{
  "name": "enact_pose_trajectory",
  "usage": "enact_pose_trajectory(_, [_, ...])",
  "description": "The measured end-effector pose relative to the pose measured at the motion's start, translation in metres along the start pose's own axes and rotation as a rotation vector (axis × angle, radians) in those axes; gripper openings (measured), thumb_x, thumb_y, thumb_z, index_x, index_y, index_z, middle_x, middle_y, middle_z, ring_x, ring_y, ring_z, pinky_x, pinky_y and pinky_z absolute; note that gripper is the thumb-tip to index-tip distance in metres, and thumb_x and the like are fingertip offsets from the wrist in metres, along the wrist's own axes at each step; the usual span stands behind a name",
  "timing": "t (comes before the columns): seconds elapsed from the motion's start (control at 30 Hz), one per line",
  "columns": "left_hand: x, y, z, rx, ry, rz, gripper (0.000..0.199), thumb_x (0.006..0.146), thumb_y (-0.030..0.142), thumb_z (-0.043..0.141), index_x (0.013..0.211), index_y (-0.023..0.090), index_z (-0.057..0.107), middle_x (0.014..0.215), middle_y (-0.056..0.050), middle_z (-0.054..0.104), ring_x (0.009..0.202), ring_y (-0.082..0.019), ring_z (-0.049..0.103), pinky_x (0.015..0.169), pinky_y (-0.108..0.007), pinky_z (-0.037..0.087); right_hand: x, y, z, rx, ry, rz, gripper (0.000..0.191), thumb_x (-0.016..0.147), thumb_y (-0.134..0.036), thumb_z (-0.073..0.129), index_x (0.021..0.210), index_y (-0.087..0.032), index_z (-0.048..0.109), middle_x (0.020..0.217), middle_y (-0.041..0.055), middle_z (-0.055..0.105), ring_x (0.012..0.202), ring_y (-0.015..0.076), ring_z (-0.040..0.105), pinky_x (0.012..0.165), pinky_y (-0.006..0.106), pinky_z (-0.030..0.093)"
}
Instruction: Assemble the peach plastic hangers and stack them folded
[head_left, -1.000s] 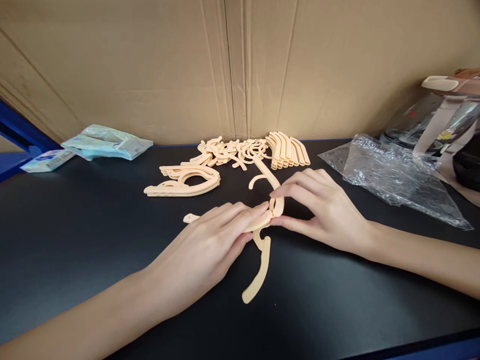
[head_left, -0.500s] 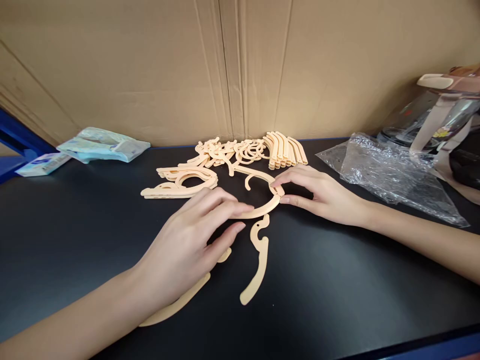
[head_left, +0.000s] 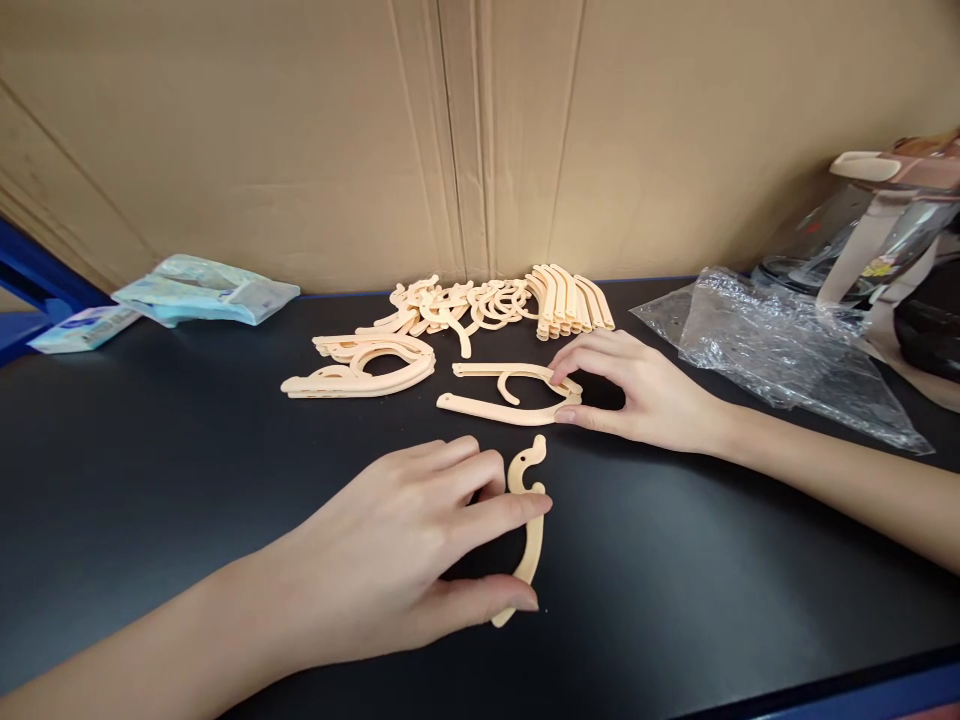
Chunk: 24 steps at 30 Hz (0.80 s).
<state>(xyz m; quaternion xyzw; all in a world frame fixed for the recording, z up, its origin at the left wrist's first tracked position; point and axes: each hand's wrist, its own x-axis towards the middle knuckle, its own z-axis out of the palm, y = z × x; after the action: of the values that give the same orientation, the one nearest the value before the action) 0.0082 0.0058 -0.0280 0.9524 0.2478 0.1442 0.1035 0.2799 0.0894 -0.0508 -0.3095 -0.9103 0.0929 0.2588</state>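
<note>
My right hand (head_left: 630,390) pinches the rounded joint end of a folding hanger (head_left: 510,410) between thumb and fingers. This beige hanger lies on the black table, its two arms pointing left and a hook curling between them. Closer to me, my left hand (head_left: 435,540) has its thumb and index finger on a loose curved hanger arm (head_left: 531,545), whose notched end points away from me. Part of that arm is hidden by the fingers. A stack of folded hangers (head_left: 390,385) lies beyond my left hand.
Behind are a pile of hanger hooks and parts (head_left: 450,305) and a bundle of curved arms (head_left: 570,300). Clear plastic wrap (head_left: 772,350) and a transparent jug with a strap (head_left: 855,230) stand right. A blue tissue pack (head_left: 206,290) lies left, before the cardboard wall (head_left: 300,140).
My left hand has left the folding hanger and come down onto the loose arm, which has shifted slightly. The hanger's arms have closed closer together in my right hand.
</note>
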Motion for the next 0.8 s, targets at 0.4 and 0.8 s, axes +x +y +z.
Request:
enact_pose_trajectory(0.4, [0.0,0.008,0.004,-0.041,-0.008,-0.052,0.032,0.087,0.046,0.076,0.106,0.022,0.067,0.103,-0.001,0.063,0.083,-0.018,0.054,0.072,-0.033,0.038,-0.001,0.001,0.003,-0.116,0.074,0.118,0.017,0.097,-0.032,0.06,0.087,-0.019,0.059,0.092,0.004,0.066,0.089,0.0217,0.06,0.086,0.036,0.041])
enact_pose_trajectory(0.8, [-0.002,0.02,0.004,-0.013,-0.023,0.043,0.018,0.097,0.014,0.054,0.109,0.019,0.066,0.087,0.003,0.062,0.08,-0.016,0.05,0.074,-0.033,0.033,0.0,0.001,0.004,-0.155,0.094,0.077,0.008,0.097,-0.022,0.058,0.092,-0.017,0.061,0.094,0.0057,0.066,0.09,0.0221,0.059,0.083,0.036,0.041])
